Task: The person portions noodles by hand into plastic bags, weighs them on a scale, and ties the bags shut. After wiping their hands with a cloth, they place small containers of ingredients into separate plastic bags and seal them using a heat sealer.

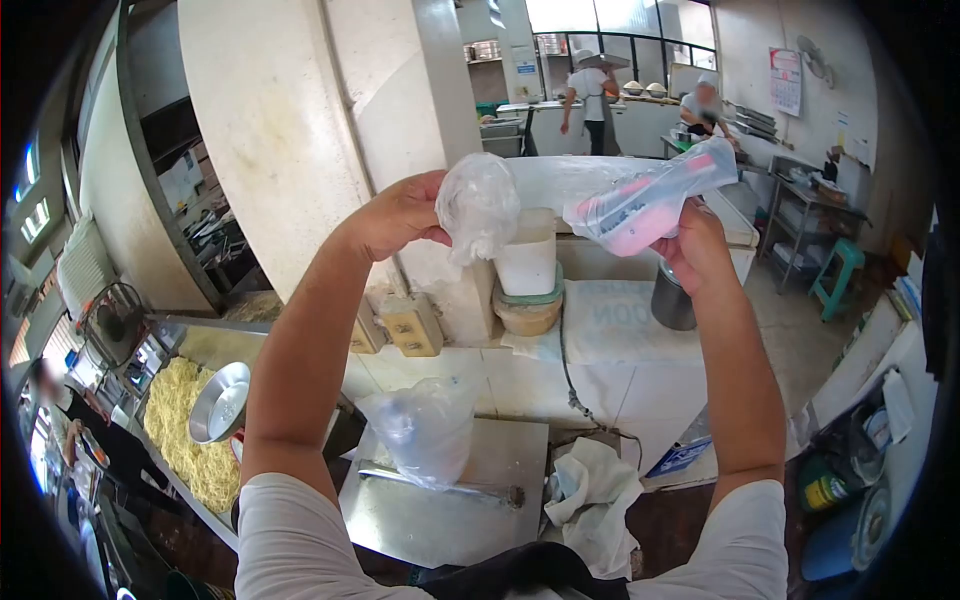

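Note:
My left hand (402, 212), raised in front of the pillar, pinches a crumpled clear plastic bag (480, 205). Opposite it, my right hand (697, 245) is closed on a clear plastic bag with pink contents (645, 205), tilted up to the right; I cannot make out what the pink things are. Behind and between the hands stands a white plastic container (527, 262), stacked above a tan tub (528, 318). A dark metal canister (673, 300) is just below my right hand. Lower down, a filled translucent plastic bag (420, 430) rests on a metal lid (450, 525) with a bar handle.
On the left, a tray of yellow noodle-like strands (180, 440) holds a metal bowl (220, 403). White cloths (595, 500) lie beside the lid. A cable runs down the tiled ledge. Two people work at the back; another person (110, 440) stands at left. A green stool (838, 280) is right.

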The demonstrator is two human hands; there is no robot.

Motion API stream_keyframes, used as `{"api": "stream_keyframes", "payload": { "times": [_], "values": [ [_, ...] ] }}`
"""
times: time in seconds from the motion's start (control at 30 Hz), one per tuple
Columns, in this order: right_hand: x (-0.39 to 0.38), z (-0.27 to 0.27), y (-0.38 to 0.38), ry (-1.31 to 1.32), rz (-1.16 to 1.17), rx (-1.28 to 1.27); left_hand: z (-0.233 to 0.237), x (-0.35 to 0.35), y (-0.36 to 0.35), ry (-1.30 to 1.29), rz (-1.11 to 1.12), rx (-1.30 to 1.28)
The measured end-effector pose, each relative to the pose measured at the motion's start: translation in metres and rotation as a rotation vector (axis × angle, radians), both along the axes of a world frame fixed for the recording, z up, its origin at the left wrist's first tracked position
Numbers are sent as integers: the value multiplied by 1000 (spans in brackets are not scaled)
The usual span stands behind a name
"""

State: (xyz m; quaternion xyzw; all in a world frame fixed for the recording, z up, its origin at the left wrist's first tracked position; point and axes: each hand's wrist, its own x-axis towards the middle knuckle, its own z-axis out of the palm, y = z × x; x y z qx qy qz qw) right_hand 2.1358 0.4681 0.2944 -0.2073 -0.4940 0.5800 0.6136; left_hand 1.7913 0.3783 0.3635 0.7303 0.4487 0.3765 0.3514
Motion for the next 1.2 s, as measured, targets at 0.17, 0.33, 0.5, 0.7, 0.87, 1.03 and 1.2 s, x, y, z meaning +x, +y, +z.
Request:
{"api": "stream_keyframes", "payload": {
  "times": [0.17, 0.33, 0.5, 0.7, 0.87, 1.03, 1.2],
  "values": [
    [-13, 3, 6, -8, -25, 19, -20, -6, -23, 23, 148, 98],
    [-51, 10, 41, -28, -103, 23, -41, -16, -46, -32, 259, 288],
    [-110, 5, 98, -125, -155, 44, -75, -5, -90, -107, 421, 243],
    [-139, -1, 125, -188, -197, -22, -126, 17, -91, 287, 412, 376],
    [-142, 1, 121, -9, -126, -88, -121, 71, -4, 495, 358, 484],
    [-112, 1, 108, 39, -97, -55, -148, 76, 87, 510, 367, 612],
    [-65, -4, 91, 8, -37, -51, -164, 95, 50, 540, 437, 672]
  ]
}}
